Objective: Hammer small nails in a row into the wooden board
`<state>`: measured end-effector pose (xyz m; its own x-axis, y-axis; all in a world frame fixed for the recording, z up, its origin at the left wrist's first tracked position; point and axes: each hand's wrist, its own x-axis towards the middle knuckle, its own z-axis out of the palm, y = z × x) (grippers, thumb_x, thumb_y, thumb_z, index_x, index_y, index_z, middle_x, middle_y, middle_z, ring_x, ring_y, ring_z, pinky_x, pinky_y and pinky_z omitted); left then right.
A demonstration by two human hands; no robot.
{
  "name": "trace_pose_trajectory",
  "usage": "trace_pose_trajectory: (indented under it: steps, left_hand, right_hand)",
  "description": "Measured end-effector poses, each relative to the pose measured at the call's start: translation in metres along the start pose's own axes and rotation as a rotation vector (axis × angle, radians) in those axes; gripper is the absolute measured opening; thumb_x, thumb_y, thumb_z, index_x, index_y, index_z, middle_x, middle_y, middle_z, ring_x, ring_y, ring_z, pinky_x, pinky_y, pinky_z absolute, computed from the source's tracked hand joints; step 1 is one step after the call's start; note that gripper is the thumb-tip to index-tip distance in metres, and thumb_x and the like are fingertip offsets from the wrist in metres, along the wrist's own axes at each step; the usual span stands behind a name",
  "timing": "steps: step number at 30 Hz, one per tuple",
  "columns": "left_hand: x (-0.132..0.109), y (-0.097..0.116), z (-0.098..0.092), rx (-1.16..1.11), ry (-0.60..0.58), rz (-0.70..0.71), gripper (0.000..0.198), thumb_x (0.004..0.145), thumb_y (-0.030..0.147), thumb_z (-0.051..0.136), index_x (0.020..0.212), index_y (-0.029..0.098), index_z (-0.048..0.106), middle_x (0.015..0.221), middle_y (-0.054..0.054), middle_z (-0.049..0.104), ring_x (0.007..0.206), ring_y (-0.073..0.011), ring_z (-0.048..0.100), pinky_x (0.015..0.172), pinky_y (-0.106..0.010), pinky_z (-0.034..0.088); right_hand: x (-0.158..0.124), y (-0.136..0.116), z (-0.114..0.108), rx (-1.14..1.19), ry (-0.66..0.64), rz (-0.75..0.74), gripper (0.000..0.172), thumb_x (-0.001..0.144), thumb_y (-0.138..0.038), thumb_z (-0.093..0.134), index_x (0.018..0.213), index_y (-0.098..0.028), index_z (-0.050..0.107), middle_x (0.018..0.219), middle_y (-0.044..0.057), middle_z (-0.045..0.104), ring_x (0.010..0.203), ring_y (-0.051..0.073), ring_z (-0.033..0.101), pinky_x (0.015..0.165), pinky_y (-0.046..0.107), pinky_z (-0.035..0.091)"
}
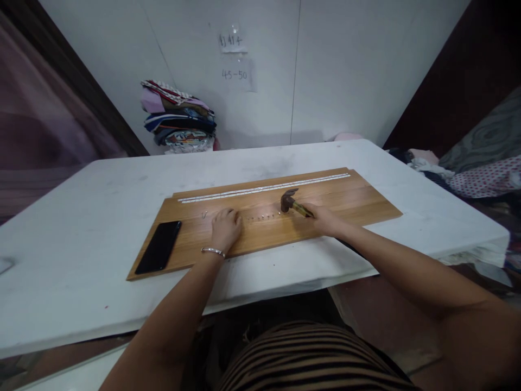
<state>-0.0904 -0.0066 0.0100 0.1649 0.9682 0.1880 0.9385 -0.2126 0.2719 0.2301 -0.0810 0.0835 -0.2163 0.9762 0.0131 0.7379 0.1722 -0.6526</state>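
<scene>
My right hand is wrapped round the handle of a claw hammer. The hammer's rusty brown head is over the right end of a row of small nails on a wooden board. Whether the head touches a nail or the board is unclear. My left hand, with a silver bracelet at the wrist, rests on the board left of the row. Its fingers are curled together, and anything between them is hidden. Left of that hand, a couple of loose nails lie in a V shape.
A black phone lies on the board's left end. Two white strips run along its far side. The board is on a white-covered table. Folded fabrics are stacked by the wall, which bears paper notes.
</scene>
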Motion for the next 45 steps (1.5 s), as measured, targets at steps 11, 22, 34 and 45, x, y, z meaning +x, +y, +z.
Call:
trace_pose_trajectory:
  steps: [11, 22, 34, 45]
  left_hand:
    - [-0.0001, -0.0018, 0.0020, -0.002, 0.008, 0.001, 0.034, 0.096, 0.031, 0.045, 0.109, 0.020, 0.074, 0.127, -0.014, 0.069, 0.125, -0.0302, 0.059, 0.110, -0.048, 0.042]
    - [0.0016, -0.0048, 0.0056, 0.002, 0.017, 0.004, 0.033, 0.096, 0.031, 0.046, 0.109, 0.020, 0.073, 0.128, -0.013, 0.069, 0.124, -0.0298, 0.059, 0.110, -0.047, 0.042]
    - [0.0006, -0.0020, 0.0029, 0.009, 0.019, 0.002, 0.032, 0.095, 0.030, 0.047, 0.108, 0.019, 0.074, 0.125, -0.013, 0.070, 0.122, -0.0302, 0.060, 0.109, -0.047, 0.043]
    - [0.0004, -0.0036, 0.0048, -0.008, 0.032, 0.006, 0.032, 0.095, 0.030, 0.046, 0.106, 0.020, 0.074, 0.125, -0.014, 0.070, 0.123, -0.0306, 0.059, 0.109, -0.049, 0.043]
  right_hand:
    - [0.0013, 0.0027, -0.0008, 0.020, -0.003, -0.027, 0.035, 0.093, -0.034, 0.058, 0.123, -0.023, 0.073, 0.107, 0.006, 0.079, 0.099, 0.026, 0.069, 0.086, 0.033, 0.052]
    - [0.0001, -0.0009, -0.0024, 0.001, -0.001, -0.005, 0.034, 0.092, -0.036, 0.059, 0.119, -0.022, 0.074, 0.105, 0.006, 0.078, 0.095, 0.026, 0.069, 0.083, 0.033, 0.051]
    - [0.0004, -0.0031, -0.0024, 0.002, 0.000, -0.012, 0.035, 0.091, -0.030, 0.058, 0.121, -0.023, 0.074, 0.106, 0.006, 0.079, 0.098, 0.027, 0.070, 0.086, 0.034, 0.052]
    - [-0.0009, -0.0028, 0.0002, 0.006, 0.007, 0.013, 0.035, 0.091, -0.031, 0.058, 0.121, -0.023, 0.074, 0.106, 0.006, 0.079, 0.092, 0.025, 0.070, 0.081, 0.033, 0.051]
